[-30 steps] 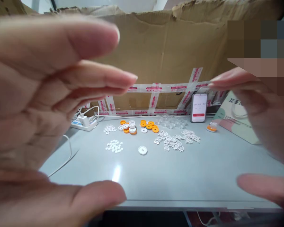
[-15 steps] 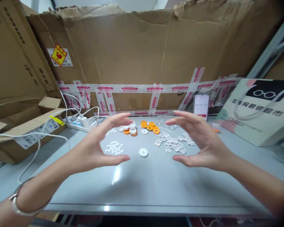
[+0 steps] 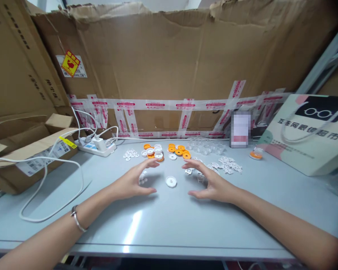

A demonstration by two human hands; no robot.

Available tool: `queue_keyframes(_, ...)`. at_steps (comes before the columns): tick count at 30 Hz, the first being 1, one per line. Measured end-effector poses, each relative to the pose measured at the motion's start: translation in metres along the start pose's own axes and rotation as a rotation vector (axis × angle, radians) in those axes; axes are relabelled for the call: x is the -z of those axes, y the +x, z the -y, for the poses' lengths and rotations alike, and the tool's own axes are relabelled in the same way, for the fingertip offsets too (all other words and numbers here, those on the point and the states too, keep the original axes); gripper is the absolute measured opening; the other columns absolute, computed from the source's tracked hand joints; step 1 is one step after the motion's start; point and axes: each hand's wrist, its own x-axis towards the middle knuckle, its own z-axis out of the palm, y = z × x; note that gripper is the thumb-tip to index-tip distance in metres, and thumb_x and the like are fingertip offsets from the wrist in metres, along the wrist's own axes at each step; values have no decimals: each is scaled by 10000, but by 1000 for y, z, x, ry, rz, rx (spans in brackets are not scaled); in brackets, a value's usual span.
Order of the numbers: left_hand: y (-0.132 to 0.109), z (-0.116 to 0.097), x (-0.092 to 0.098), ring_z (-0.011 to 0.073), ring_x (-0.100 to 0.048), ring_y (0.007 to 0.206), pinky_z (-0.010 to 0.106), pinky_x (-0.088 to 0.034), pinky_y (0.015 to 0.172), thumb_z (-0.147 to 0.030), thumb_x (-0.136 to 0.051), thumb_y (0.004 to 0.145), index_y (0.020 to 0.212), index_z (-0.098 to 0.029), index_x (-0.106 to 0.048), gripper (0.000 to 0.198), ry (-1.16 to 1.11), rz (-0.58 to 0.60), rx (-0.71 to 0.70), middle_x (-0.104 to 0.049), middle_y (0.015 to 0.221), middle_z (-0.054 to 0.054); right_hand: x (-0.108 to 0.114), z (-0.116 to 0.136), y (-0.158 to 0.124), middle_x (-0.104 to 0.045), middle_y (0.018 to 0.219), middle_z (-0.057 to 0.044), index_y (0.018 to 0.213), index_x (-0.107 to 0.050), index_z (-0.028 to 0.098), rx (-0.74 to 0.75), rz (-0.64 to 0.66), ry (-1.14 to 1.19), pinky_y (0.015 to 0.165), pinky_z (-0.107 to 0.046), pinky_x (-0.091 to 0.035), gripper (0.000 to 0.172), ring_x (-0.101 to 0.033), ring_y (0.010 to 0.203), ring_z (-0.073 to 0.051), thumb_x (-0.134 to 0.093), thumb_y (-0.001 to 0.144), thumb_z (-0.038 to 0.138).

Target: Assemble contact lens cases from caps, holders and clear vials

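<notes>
Left hand: the left hand [image 3: 131, 183] hovers low over the grey table [image 3: 186, 225] at centre frame, palm turned inward. Its fingers are loosely curved and set apart from the thumb in an open C, and it holds nothing.
Right hand: the right hand [image 3: 212, 184] mirrors it, palm inward, fingers gently bent and parted from the thumb. It too is empty.
White disc: the white disc [image 3: 171, 182] lies flat and alone on the table between the two hands, touched by neither.
Why so held: the facing palms bracket the disc, which suggests the hands are framing it rather than gripping.
Small white buttons: the small white buttons [image 3: 142, 177] are partly hidden behind the left fingertips.
White openwork pieces: the white openwork pieces [image 3: 228, 165] are scattered just beyond the right hand.
Orange and white rings: the orange and white rings [image 3: 154, 152] sit heaped further back; each kind has its own heap, seemingly sorted.
Cardboard wall: the cardboard wall [image 3: 169, 60], taped, closes off the top of the frame.
</notes>
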Motion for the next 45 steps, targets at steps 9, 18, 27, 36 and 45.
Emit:
queue_keyframes(9,-4,2,12,227,-427,1212,399,-340,1019,-302,-663,725,1320,-236,-307,697,68,-35,33,-448,1320,103,-3,-3,-3,-490,1256,-95,1338,-250,260,-55,16,10,985,-406,-367,771,-459,1178,-229,-674,698,326)
queue_keyframes(18,2,39,31,155,-573,814,269,-449,763,-262,-496,842,851,-170,-647,177,297,-24,30,-620,866,49,-5,7,-2,-504,1255,-72,1262,-399,260,-78,29,7,922,-339,-432,607,-519,1114,-214,-650,715,340)
queue_keyframes(27,17,38,17,143,-590,791,226,-432,758,-246,-554,822,817,-183,-691,151,364,3,40,-650,830,35,-9,6,0,-521,1217,-70,1210,-436,241,25,1,-80,921,-331,-425,474,-518,1089,-191,-604,771,308)
queue_keyframes(36,33,22,23,144,-604,731,213,-416,679,-215,-608,757,741,-194,-702,98,553,115,40,-674,768,13,-20,15,23,-587,1016,-82,1008,-590,187,109,-60,-227,877,-369,-420,280,-530,974,-209,-617,767,328)
queue_keyframes(45,38,10,14,205,-593,724,317,-353,697,-109,-523,730,615,-166,-666,192,746,122,30,-660,718,64,-32,14,35,-587,1020,-70,946,-644,217,39,-47,-271,876,-403,-399,232,-527,985,-228,-630,750,340)
